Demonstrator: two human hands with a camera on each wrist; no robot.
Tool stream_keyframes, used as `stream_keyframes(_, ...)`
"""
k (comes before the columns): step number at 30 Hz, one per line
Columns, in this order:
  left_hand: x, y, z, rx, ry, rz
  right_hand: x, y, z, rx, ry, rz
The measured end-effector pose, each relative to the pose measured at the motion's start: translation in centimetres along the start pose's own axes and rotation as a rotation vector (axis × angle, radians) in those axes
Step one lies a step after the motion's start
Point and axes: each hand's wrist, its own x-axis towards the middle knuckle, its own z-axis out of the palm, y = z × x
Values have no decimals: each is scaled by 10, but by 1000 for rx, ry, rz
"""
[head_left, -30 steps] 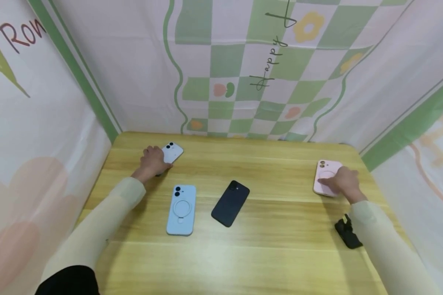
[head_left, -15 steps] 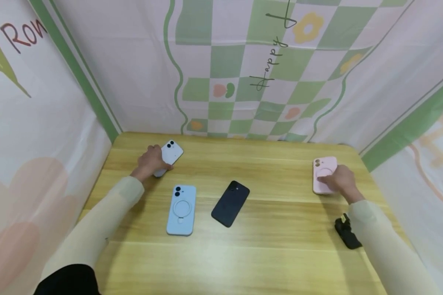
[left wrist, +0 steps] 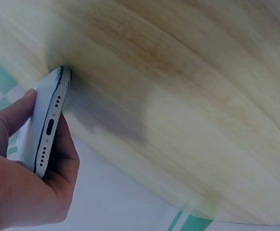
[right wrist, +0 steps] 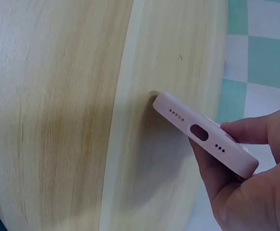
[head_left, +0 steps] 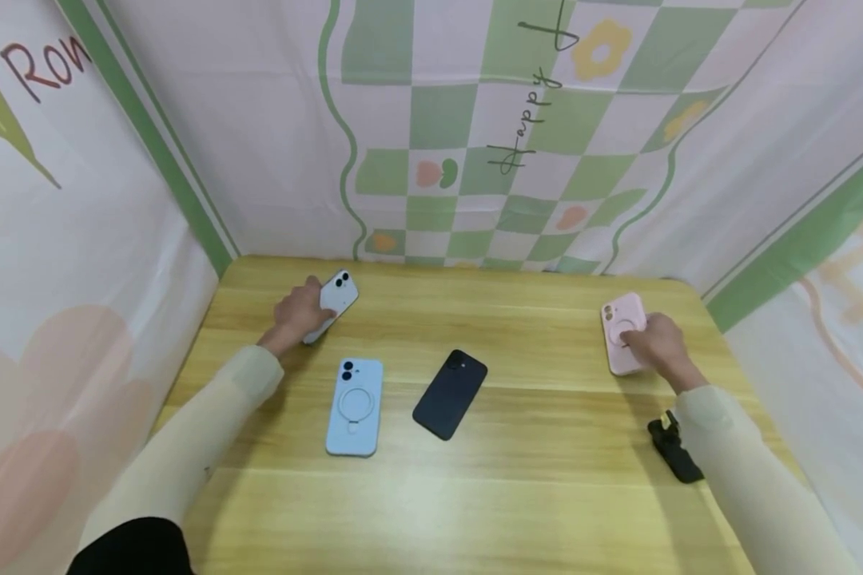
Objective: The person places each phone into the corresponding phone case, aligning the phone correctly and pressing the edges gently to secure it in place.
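Observation:
My left hand point(head_left: 298, 313) holds a white phone point(head_left: 340, 294), thumb on its back and fingers beneath. The left wrist view shows the port edge of this phone point(left wrist: 49, 126) tilted, with a shadow on the table under it. At the right, my right hand point(head_left: 659, 345) grips a pink phone case point(head_left: 621, 313) with a ring on its back. In the right wrist view the thumb lies on one face of the case point(right wrist: 207, 131), the fingers behind it; brownish colour shows through its port cutout.
On the wooden table point(head_left: 518, 463) between the hands lie a light blue ringed phone case point(head_left: 355, 423) and a black phone point(head_left: 451, 394). A small black object point(head_left: 674, 453) sits partly behind the right sleeve. Patterned curtains point(head_left: 446, 120) border the table.
The pink case has risen, tilted and shifted slightly left and away in my right hand. My left hand has tilted the white phone up. The blue case and black phone stay put.

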Motion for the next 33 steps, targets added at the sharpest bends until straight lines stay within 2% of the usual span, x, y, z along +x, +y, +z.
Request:
stream_keyframes(4, 1, -4, -2, -44, 12, 10, 2, 0, -2, 16, -7, 18)
stream_keyframes(6, 1, -6, -3, -97, 21, 3, 2, 1, -3, 26, -10, 31)
stream_keyframes(13, -5, -2, -7, -410, 27, -101, -1, 1, -5, 98, -4, 56)
stream_keyframes(16, -11, 3, -9, -515, 3, -116, -3, -6, -4, 176, -40, 71)
stream_keyframes(21, -23, 17, -9, -596, -42, -66, -6, -27, 1, 333, -108, 85)
stream_keyframes(26, -34, 37, -5, -661, -60, -22, -11, -55, 8, 478, -147, 20)
stream_keyframes(33, -43, 57, 5, -779, -114, -27, -28, -96, 15, 611, -205, -56)
